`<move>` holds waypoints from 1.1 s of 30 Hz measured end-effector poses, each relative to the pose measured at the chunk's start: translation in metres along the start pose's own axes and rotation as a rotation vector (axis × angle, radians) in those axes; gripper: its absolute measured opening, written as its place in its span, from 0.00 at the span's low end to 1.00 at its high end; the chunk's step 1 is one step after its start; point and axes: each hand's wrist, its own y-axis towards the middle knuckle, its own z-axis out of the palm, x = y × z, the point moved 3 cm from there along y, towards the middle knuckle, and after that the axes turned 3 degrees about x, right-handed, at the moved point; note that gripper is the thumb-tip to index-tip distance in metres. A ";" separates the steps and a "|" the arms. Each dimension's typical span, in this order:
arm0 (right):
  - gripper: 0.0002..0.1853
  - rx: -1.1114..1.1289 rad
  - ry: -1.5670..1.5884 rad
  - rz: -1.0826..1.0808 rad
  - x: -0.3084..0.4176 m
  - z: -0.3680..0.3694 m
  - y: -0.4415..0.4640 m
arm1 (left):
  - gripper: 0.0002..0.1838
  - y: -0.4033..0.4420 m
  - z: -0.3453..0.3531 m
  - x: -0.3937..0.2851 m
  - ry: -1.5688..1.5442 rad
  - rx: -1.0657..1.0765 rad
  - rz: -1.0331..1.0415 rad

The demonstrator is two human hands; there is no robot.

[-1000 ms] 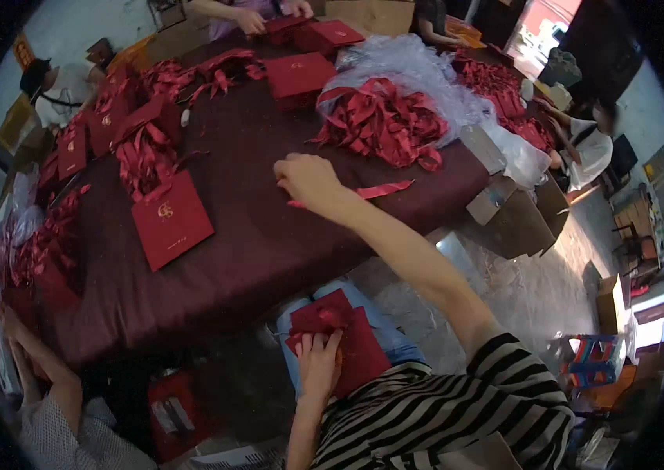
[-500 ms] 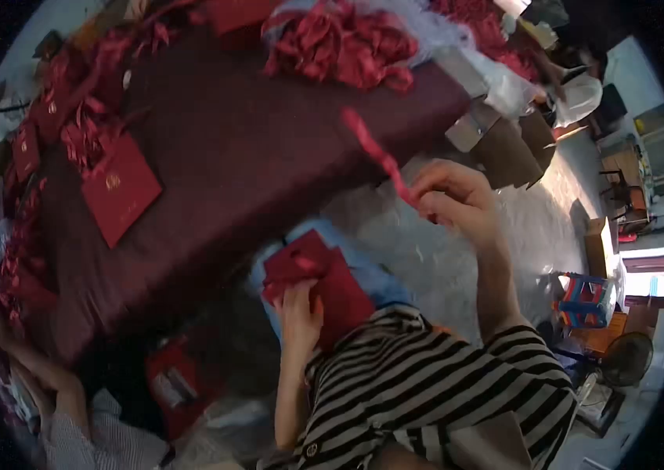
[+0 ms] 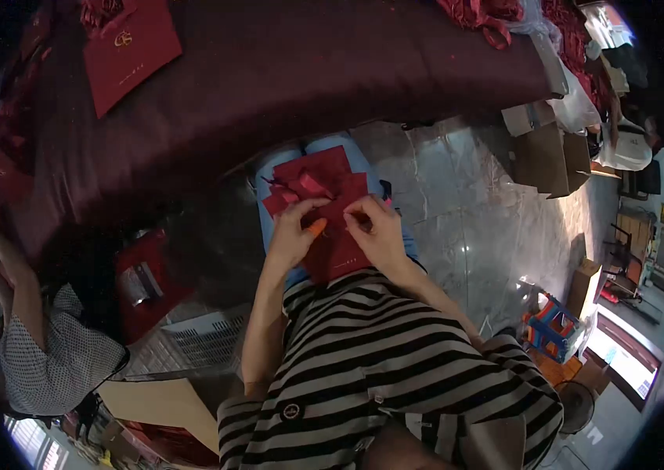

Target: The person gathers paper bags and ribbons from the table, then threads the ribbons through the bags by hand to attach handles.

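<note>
Flat red paper gift bags (image 3: 341,254) lie stacked at angles across my lap, on blue-clad legs. A loose red ribbon (image 3: 312,185) lies in folds on the upper part of the stack. My left hand (image 3: 294,233) has its fingers closed at the ribbon's lower side, with an orange covering on the thumb tip. Opposite it, my right hand (image 3: 379,231) pinches near the ribbon, thumb against fingers. The fingertips of both hands are close together over the top bag. Exactly which part of the ribbon each hand grips is partly hidden.
A table with a dark red cloth (image 3: 269,86) stands in front, bearing a red bag with a gold emblem (image 3: 132,59) and ribbon piles (image 3: 488,12). Another person's arm (image 3: 15,266) is at left, near a plastic crate (image 3: 207,341). Cardboard boxes (image 3: 551,160) stand at right.
My right hand has come down from the raised position at right, bringing the ribbon to the bags on my lap. Both hands are now together; the view has tilted downward.
</note>
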 end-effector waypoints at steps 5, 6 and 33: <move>0.07 -0.055 -0.048 -0.060 -0.002 0.000 -0.001 | 0.20 0.001 -0.002 -0.003 0.114 0.039 -0.066; 0.07 -0.058 -0.048 -0.044 -0.002 -0.001 -0.001 | 0.19 0.000 -0.002 -0.004 0.142 0.078 -0.117; 0.13 0.104 -0.658 -0.306 0.028 -0.001 0.007 | 0.20 -0.030 0.022 -0.066 0.480 -0.301 0.199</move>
